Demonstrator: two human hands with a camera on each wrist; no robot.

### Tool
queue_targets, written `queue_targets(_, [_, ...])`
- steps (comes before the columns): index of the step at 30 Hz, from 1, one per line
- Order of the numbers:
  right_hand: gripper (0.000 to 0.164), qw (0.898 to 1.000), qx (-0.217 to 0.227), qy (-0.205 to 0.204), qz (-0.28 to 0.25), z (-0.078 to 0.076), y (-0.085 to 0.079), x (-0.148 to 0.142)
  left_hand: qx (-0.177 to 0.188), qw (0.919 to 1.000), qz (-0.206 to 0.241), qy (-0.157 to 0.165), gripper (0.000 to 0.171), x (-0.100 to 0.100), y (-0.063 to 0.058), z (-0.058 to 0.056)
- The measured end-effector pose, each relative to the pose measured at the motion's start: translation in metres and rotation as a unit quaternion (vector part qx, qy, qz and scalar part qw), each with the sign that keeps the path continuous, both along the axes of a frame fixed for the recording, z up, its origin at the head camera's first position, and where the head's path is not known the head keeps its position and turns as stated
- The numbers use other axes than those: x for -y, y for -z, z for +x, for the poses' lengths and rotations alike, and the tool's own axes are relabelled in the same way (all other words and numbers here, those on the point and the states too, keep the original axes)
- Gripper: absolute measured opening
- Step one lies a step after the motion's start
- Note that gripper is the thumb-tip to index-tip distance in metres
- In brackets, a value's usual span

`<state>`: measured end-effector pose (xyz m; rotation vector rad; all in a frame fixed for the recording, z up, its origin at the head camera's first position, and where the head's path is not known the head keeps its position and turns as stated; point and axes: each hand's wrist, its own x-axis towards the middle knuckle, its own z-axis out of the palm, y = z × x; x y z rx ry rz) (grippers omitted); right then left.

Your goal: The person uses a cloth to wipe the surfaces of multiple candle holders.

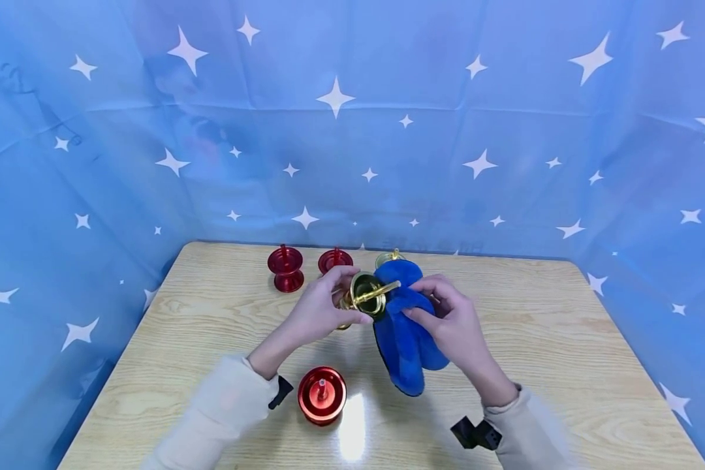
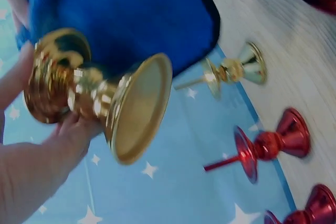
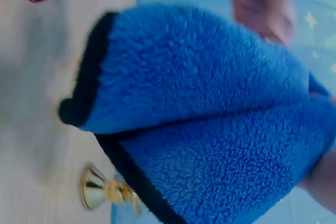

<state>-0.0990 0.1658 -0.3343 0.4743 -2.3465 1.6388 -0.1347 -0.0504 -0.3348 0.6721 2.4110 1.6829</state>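
Observation:
My left hand [image 1: 323, 303] grips a gold candle holder [image 2: 94, 90] around its body, tilted with its cup and spike toward the right in the head view. A blue plush cloth [image 1: 408, 339] with black edging hangs from my right hand [image 1: 449, 320], which pinches it between thumb and fingers. The cloth's upper part lies against or just beside the holder's cup; the exact contact is hidden. In the right wrist view the cloth [image 3: 210, 77] covers most of the holder and part of both hands.
Two dark red candle holders [image 1: 285, 261] stand at the table's back edge, with another gold one [image 2: 231, 70] beside them, partly behind the cloth. A bright red holder [image 1: 322, 395] stands nearer the front. Behind the wooden table [image 1: 534, 339] hangs a blue star-patterned curtain [image 1: 388, 143].

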Motion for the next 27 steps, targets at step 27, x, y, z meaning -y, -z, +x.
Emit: queue_targets(27, [0.025,0.990,-0.070,-0.005,0.124,-0.010,0.011,0.010,0.042,0.9827,0.040,0.176,0.056,0.007,0.001,-0.002])
